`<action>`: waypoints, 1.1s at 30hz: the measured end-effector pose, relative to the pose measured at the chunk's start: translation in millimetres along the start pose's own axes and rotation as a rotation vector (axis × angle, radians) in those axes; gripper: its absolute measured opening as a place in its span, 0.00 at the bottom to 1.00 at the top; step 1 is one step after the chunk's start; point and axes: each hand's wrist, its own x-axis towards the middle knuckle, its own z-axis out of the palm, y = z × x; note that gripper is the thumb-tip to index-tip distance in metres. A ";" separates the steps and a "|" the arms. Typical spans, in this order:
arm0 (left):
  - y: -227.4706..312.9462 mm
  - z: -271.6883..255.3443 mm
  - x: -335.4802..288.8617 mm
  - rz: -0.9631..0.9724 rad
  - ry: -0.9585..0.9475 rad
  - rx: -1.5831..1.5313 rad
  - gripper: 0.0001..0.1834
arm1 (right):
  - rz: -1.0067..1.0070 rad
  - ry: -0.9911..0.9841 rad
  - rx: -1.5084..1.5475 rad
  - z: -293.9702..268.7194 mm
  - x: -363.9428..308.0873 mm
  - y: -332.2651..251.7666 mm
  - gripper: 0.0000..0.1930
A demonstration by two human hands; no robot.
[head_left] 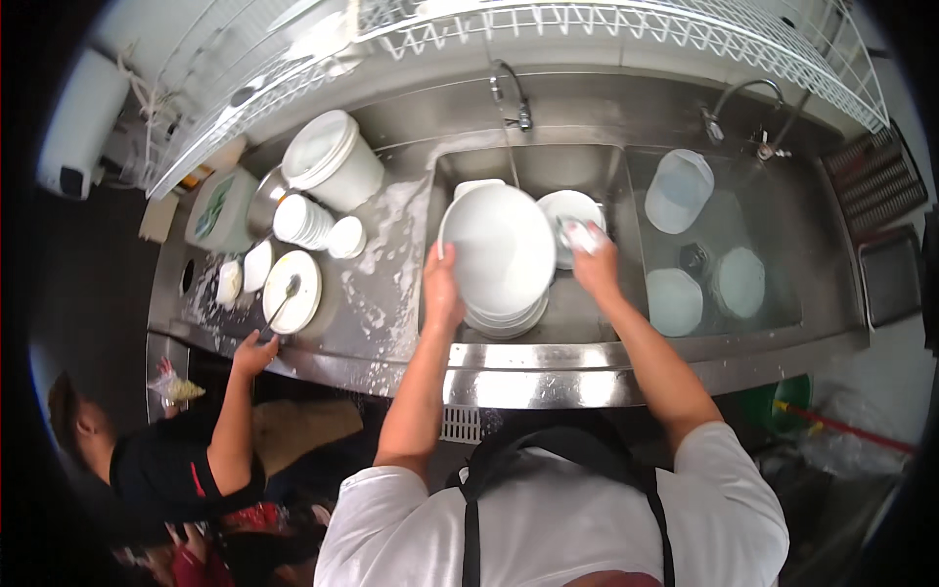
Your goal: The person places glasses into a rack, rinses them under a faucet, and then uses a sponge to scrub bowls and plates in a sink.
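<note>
My left hand (444, 289) grips the left rim of a large round white plate (497, 245), tilted up over the sink. Below it, a stack of white plates (507, 323) rests in the sink basin. To the right of the plate, my right hand (595, 259) is closed around a small whitish, foamy wad (581, 236); blur hides whether it is a sponge or a scrubber. Just beyond that hand, another white dish (569, 207) lies in the basin. Part of a further white dish (479, 187) shows behind the plate's upper edge.
White containers (679, 191) sit in the water-filled right basin (724, 220). A white bucket (333, 161), stacked white cups (302, 222) and a plate (299, 284) touched by a co-worker's hand (256, 354) occupy the left counter. Faucets (513, 96) and a wire rack (548, 29) stand behind.
</note>
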 end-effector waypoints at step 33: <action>12.0 -41.1 14.0 -0.054 -0.092 -0.399 0.23 | -0.549 -0.425 -0.158 48.1 63.4 -22.1 0.27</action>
